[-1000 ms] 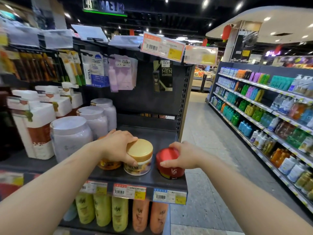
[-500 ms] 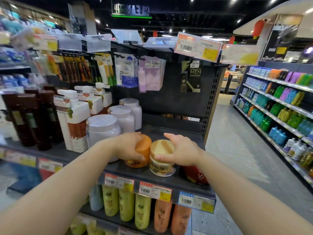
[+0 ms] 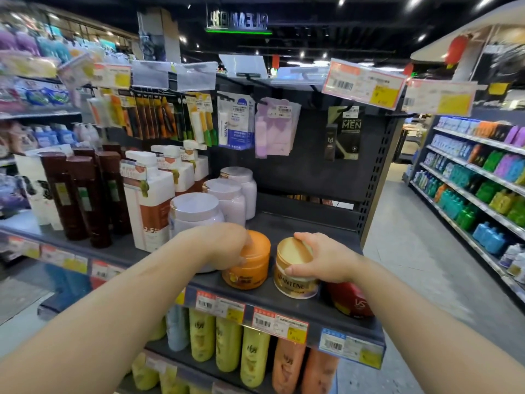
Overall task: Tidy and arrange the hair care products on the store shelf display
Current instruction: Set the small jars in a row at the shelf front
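Left hand (image 3: 227,245) clamped on orange jar (image 3: 250,265) at lower centre, right hand (image 3: 321,260) gripping gold jar (image 3: 295,268) just beside, red jar (image 3: 350,301) under right wrist.

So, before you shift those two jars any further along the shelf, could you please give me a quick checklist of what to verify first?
1. Left hand has a grip on the orange jar: ok, fingers curl over its lid.
2. Right hand has a grip on the gold Pantene jar: ok.
3. Both jars sit upright on the shelf: ok.
4. Gap between the two jars: ok, a narrow one shows.
5. Red jar is safe from a knock: not ok, it sits right under the right forearm at the shelf's front edge.
6. Pantene label faces front: ok.
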`<state>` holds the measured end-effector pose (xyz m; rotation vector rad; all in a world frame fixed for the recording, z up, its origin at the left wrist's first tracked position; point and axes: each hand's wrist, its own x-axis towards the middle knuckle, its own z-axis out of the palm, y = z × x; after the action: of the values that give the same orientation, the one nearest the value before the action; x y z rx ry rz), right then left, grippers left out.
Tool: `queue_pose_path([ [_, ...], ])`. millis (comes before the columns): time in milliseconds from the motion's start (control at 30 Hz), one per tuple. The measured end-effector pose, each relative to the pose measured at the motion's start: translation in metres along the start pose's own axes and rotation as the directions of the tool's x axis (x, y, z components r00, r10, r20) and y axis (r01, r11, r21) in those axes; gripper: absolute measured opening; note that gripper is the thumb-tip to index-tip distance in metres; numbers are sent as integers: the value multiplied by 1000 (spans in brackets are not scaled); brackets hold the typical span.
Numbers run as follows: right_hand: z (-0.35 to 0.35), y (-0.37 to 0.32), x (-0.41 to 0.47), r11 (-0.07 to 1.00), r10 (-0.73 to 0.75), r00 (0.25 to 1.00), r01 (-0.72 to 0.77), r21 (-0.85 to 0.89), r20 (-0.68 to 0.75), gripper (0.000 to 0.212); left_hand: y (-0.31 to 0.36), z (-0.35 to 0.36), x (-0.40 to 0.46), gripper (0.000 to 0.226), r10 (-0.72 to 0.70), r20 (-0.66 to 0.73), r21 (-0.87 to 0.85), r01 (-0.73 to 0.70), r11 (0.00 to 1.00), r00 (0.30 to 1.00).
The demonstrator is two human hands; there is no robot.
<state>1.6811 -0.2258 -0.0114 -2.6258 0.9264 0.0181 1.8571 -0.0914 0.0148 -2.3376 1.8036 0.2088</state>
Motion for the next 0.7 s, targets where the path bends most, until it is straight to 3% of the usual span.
queue_pose_path([
  [500,6,2,-3,999,14,1000,-13,31,-25,95,-5,21,-10,46,49,-95,-89,-57,994,994],
  [700,12,4,-5,999,13,997,-10,42,-75,93,0,33,-22,43,37,-277,-208,-98,973,960],
])
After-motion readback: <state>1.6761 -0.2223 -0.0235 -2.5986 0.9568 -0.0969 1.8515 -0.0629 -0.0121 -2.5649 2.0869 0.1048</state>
